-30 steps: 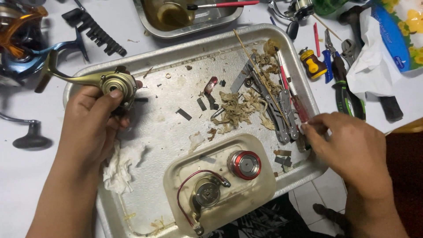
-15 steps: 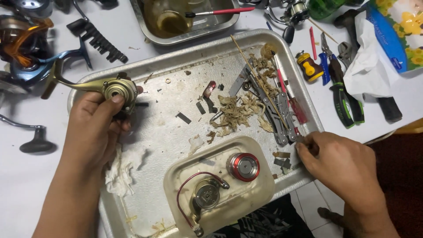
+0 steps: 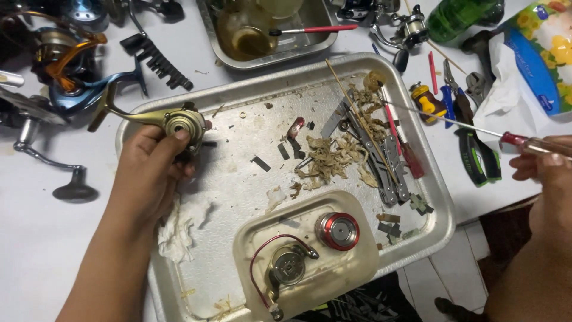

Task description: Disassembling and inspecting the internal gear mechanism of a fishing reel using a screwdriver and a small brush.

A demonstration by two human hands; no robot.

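Observation:
My left hand (image 3: 149, 173) grips a gold-coloured fishing reel body (image 3: 179, 122) over the left end of a large metal tray (image 3: 441, 203). My right hand (image 3: 545, 179) is at the right edge of view, off the tray, and holds a long thin screwdriver (image 3: 453, 122) by its red and clear handle; the shaft points left toward the tray's far right corner. In the tray lie a multi-tool with other hand tools (image 3: 387, 161), shredded brown debris (image 3: 328, 158) and small dark parts. A smaller oval dish (image 3: 250, 238) in the tray holds a red-rimmed spool (image 3: 337, 231) and a reel rotor with a red bail wire (image 3: 286, 265).
A crumpled white tissue (image 3: 179, 229) lies under my left wrist. Other reels (image 3: 59, 65) and a handle (image 3: 74, 191) sit on the white table at left. A second tray with oily liquid and a brush (image 3: 268, 33) is behind. Pliers (image 3: 476, 161), a tissue pack (image 3: 536, 53) and a green bottle (image 3: 453, 18) are at right.
My right hand has lifted away from the tools at the tray's right side and moved right, off the tray, now carrying the screwdriver. My left hand keeps hold of the reel body.

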